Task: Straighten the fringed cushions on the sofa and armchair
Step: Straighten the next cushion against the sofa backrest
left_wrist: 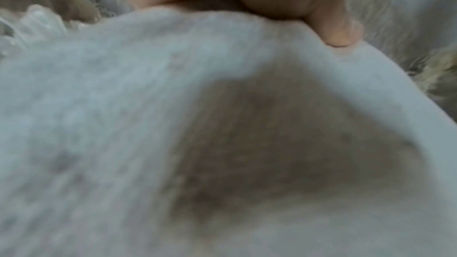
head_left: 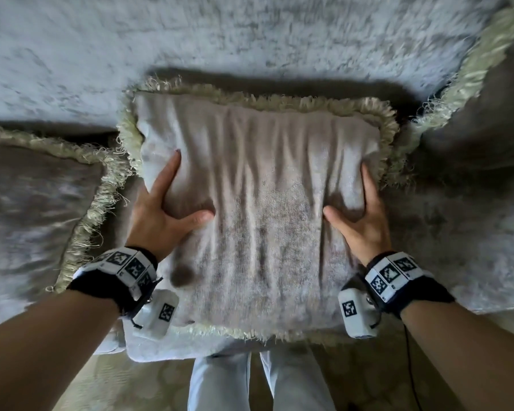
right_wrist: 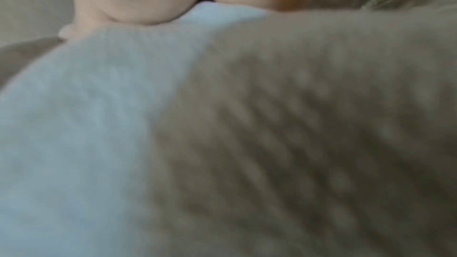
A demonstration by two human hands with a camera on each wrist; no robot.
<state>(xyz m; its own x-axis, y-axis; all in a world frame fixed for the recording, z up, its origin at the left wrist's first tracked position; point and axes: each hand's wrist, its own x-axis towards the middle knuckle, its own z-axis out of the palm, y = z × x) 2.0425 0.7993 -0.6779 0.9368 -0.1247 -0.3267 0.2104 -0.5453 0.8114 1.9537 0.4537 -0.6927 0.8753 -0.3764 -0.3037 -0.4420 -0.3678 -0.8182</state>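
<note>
A grey-beige fringed cushion (head_left: 264, 188) stands in the middle of the sofa, its cover creased in vertical folds. My left hand (head_left: 166, 209) grips its left side, forefinger stretched up the front and thumb dug into the fabric; the other fingers are hidden behind the edge. My right hand (head_left: 359, 215) grips the right side the same way, thumb on the front. Both wrist views are blurred: the cushion cover (left_wrist: 148, 124) fills the left one, with a thumb pressing it at the top, and the cover (right_wrist: 222, 124) fills the right one under the palm.
A second fringed cushion (head_left: 27, 203) lies to the left and a third (head_left: 472, 114) leans at the right. The sofa's pale plush back (head_left: 190, 40) rises behind them. My legs (head_left: 220, 381) stand against the seat's front edge on a patterned floor (head_left: 131, 387).
</note>
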